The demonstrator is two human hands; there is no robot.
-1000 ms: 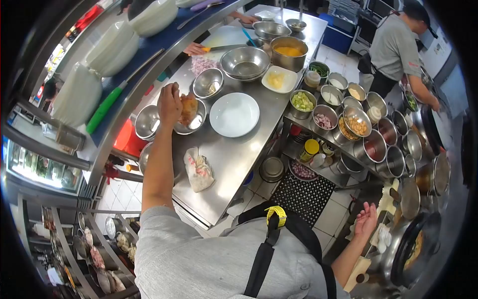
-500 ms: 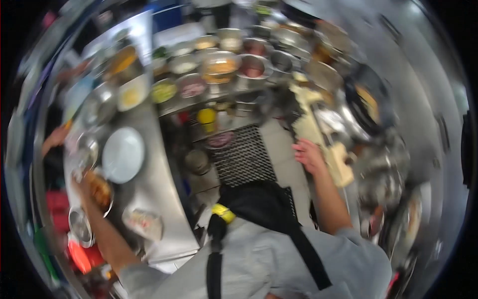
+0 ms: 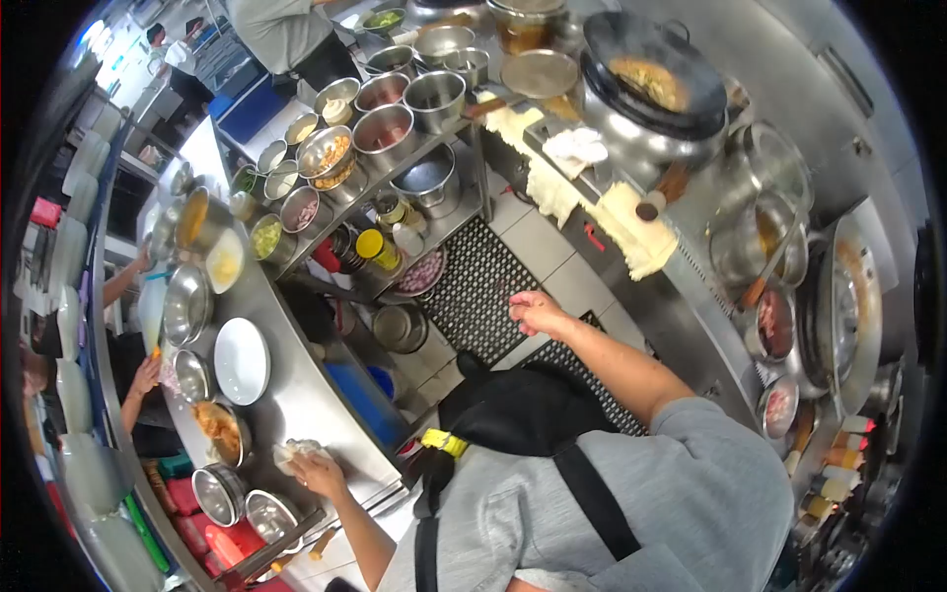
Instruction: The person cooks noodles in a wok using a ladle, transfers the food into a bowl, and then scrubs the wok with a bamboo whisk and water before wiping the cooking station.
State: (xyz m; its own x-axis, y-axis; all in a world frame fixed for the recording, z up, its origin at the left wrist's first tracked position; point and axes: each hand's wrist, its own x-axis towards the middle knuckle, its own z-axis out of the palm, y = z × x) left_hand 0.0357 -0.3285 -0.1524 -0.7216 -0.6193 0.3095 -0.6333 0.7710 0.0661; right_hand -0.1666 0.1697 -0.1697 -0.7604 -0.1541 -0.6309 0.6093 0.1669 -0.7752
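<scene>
The cloth (image 3: 289, 454) lies under your left hand (image 3: 318, 470), grip unclear; your right hand (image 3: 538, 313), loosely curled, hangs empty, well apart.

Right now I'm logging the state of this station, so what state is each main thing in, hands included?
Left hand: on the cloth, grip unclear
Cloth: crumpled, partly covered by the left hand
Right hand: partly open, nothing visible in it
White dish: upright, empty
Steel bowl: uncovered, holding browned food
Yellow-topped jar: upright, lid on
Wok: uncovered, food inside, apparently steaming
</scene>
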